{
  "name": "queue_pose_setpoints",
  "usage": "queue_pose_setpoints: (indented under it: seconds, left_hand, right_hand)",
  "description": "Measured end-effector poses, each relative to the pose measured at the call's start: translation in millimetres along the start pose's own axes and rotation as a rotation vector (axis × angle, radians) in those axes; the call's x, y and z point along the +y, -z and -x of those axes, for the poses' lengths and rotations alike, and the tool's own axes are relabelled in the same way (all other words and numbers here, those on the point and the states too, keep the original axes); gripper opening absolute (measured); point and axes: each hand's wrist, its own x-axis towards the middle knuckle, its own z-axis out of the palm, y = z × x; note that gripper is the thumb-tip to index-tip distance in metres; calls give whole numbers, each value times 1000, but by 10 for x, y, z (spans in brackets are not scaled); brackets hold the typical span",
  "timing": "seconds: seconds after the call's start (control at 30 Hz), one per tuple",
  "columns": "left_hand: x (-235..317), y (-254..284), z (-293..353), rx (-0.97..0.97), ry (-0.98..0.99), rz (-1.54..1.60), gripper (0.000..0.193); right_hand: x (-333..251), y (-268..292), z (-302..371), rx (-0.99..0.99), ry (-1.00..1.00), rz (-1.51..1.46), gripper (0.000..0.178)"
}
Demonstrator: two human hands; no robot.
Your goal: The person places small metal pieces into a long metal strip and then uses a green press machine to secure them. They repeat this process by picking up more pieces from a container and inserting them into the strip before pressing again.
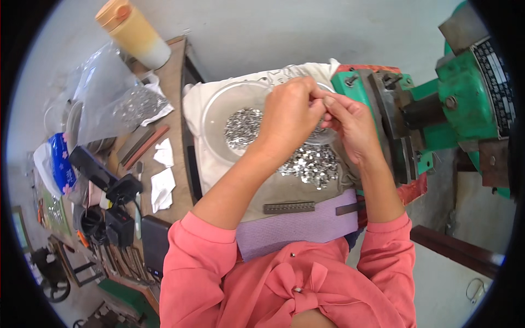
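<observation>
One left hand and one right hand make two hands. There are two round tubs, one of them mostly hidden. The shiny silver bits are too many to count. There is one yellow and white bottle, one clear bag, one blue pack and one purple mat. Two dark strips lie on the mat. There are two white paper scraps, two flat sticks and one green machine
</observation>
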Motion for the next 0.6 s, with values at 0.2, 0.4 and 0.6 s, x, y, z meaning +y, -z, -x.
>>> queue_pose_setpoints:
  seconds: [0.2, 0.4, 0.6]
  left_hand:
    - [-15, 71, 16, -35, 203, 344, 11]
    - [38, 70, 77, -64, 258, 649, 10]
    - [22, 144, 185, -56, 108, 159, 21]
  right_hand:
    - [-32, -133, 67, 37, 49, -13, 26]
    - [8, -46, 23, 2, 24, -222, 19]
    - [-79, -143, 35, 84, 64, 22, 21]
